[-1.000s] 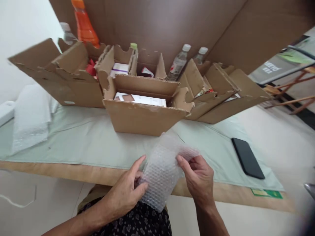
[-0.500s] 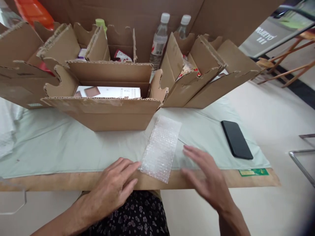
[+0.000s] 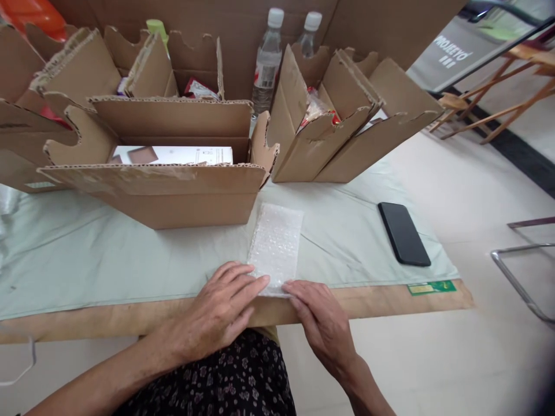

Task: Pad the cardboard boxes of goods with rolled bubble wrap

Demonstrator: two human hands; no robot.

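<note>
A clear bubble-wrap pouch (image 3: 277, 242) lies flat on the pale green cloth (image 3: 108, 254) near the table's front edge. My left hand (image 3: 223, 309) rests palm down with its fingers stretched out, fingertips on the pouch's near left corner. My right hand (image 3: 323, 323) lies flat too, its fingers touching the pouch's near right edge. Neither hand grips anything. Just behind the pouch stands an open cardboard box (image 3: 173, 190) with a white packet (image 3: 173, 155) inside.
More open cardboard boxes (image 3: 347, 133) crowd the back of the table, with two water bottles (image 3: 266, 58) behind them. A black phone (image 3: 404, 233) lies on the cloth to the right. A green label (image 3: 431, 287) sits at the table's front right corner. Chair frames (image 3: 520, 277) stand right.
The pouch was held up in both hands, then laid on the cloth. Both hands have come down onto its near end, and the view has tipped downward.
</note>
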